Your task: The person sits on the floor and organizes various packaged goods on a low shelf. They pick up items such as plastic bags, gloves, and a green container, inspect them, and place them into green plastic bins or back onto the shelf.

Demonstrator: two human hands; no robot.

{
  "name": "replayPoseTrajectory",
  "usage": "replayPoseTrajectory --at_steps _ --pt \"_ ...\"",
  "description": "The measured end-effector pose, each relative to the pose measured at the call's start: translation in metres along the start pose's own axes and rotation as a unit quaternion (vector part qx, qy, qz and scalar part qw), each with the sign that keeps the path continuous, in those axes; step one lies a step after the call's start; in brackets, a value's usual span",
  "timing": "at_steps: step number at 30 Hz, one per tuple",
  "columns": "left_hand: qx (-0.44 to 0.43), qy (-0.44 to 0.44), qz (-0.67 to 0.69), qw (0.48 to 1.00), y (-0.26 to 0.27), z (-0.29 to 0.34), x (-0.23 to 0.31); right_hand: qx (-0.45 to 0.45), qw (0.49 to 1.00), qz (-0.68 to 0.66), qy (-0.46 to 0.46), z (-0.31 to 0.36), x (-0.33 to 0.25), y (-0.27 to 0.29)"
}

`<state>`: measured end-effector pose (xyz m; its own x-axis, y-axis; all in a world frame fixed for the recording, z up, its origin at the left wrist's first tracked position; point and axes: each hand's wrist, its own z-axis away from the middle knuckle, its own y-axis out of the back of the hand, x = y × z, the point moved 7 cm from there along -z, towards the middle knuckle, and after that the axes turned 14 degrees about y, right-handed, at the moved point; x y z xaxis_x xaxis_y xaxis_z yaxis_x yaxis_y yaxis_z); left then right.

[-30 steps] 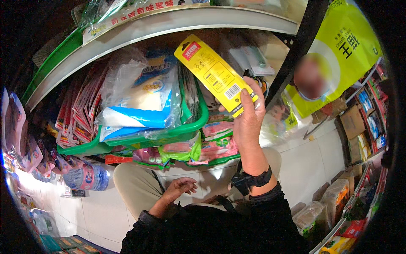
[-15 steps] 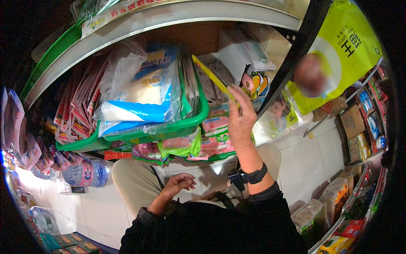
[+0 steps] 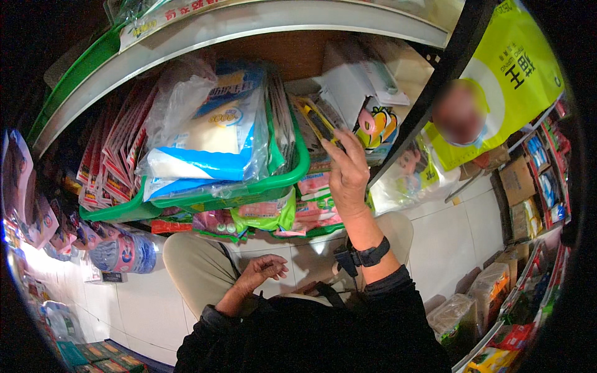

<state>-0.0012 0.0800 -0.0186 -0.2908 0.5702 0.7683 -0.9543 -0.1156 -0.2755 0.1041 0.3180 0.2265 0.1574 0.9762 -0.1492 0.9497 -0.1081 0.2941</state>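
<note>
From where I stand, the right hand point(image 3: 348, 171) has thumb and fingers pinched on the lower end of a flat yellow pack point(image 3: 319, 122), which slants on the shelf between the green basket point(image 3: 233, 198) and a stiff white box point(image 3: 348, 84). The basket's smooth plastic rim curves round crinkly, clear-wrapped blue-and-white packs point(image 3: 211, 165) and a leaning row of thin reddish packets point(image 3: 118, 155). Over the knees, the left hand point(image 3: 264, 271) hangs loosely curled, fingers slightly apart. Glossy pink packs point(image 3: 314, 214) lie below the basket, above pale square floor tiles point(image 3: 444, 239).
</note>
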Motion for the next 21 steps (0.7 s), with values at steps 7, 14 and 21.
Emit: replayPoseTrajectory --at_steps 7,14,21 --pt "-0.003 -0.004 -0.012 1.0 0.0 0.0 0.0 -0.045 0.999 0.021 -0.001 -0.018 0.022 -0.034" --pt "0.003 -0.003 -0.009 1.0 0.0 0.001 0.005 -0.315 0.946 0.075 -0.028 -0.011 0.057 -0.076" --pt "-0.001 0.0 -0.019 1.0 -0.001 -0.003 0.001 -0.371 0.921 0.075 -0.09 -0.003 0.036 -0.061"
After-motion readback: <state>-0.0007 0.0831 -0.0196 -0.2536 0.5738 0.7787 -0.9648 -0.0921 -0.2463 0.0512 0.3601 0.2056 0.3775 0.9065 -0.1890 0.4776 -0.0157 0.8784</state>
